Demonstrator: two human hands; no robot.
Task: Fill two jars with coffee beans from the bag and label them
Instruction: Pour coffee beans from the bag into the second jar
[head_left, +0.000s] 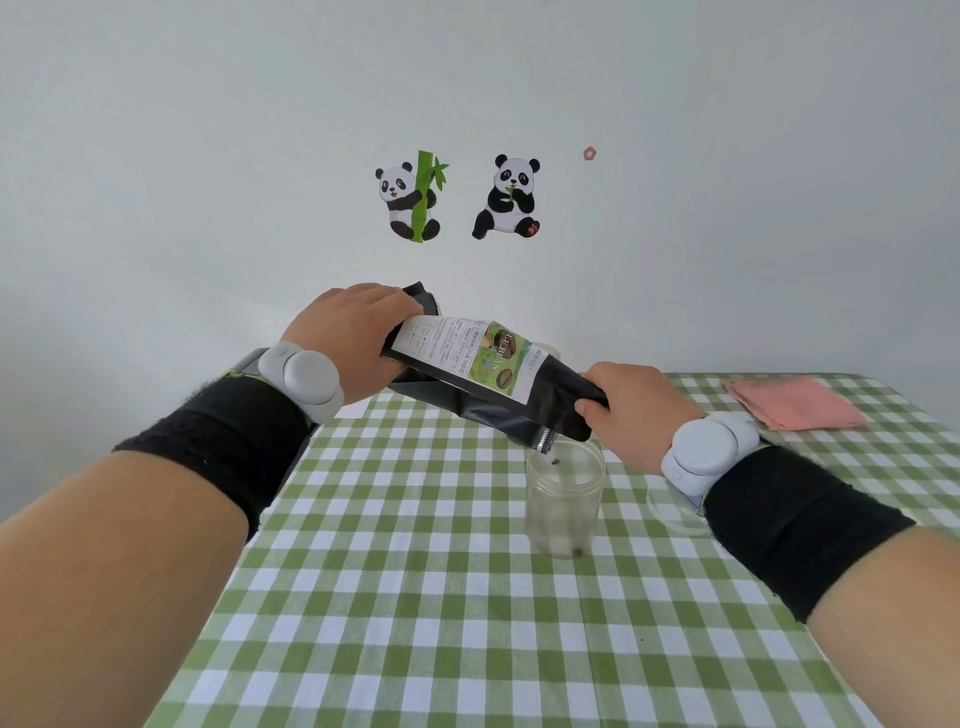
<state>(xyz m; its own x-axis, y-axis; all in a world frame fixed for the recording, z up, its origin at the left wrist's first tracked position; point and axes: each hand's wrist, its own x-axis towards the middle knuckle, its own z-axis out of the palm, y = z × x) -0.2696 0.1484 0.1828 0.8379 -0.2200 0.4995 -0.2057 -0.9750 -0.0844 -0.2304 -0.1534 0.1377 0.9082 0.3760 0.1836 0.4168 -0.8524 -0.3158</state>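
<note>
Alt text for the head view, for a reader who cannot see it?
A left hand and right hand tilt a black coffee bean bag, its open mouth down over a clear plastic jar holding a few beans. The left grips the raised bottom end, the right the mouth end. Beneath, a green-and-white checked tablecloth; a folded pink cloth far right.

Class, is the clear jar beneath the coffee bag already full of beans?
No: the clear jar beneath the tilted coffee bag is almost empty, with only a couple of dark beans visible inside.
</note>
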